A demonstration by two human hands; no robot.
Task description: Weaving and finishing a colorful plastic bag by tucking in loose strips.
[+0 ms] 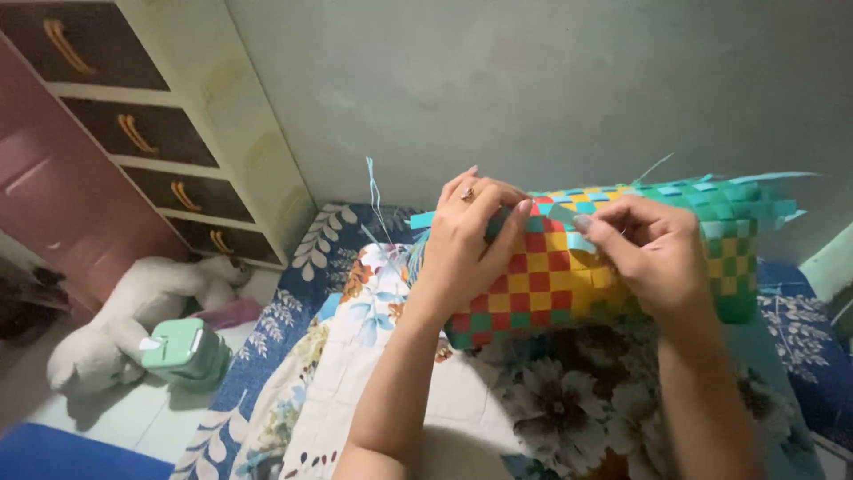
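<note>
A woven basket (pixel 542 280) of red, yellow, green and light blue strips is held up on its side over the bed. My left hand (pixel 466 244), a ring on one finger, grips its left end, fingers wrapped over the rim. Pinching a light blue strip at the rim near the middle is my right hand (pixel 653 249). Loose light blue strip ends (pixel 764 182) stick out along the top edge to the right. A thin strip (pixel 373 200) rises at the left of the basket.
A floral bedsheet (pixel 373 373) covers the bed under my arms, with a blue patterned cover (pixel 267 356) at its left. On the floor at left lie a white plush toy (pixel 133 311) and a small green box (pixel 185 354). A drawer cabinet (pixel 151 133) stands against the grey wall.
</note>
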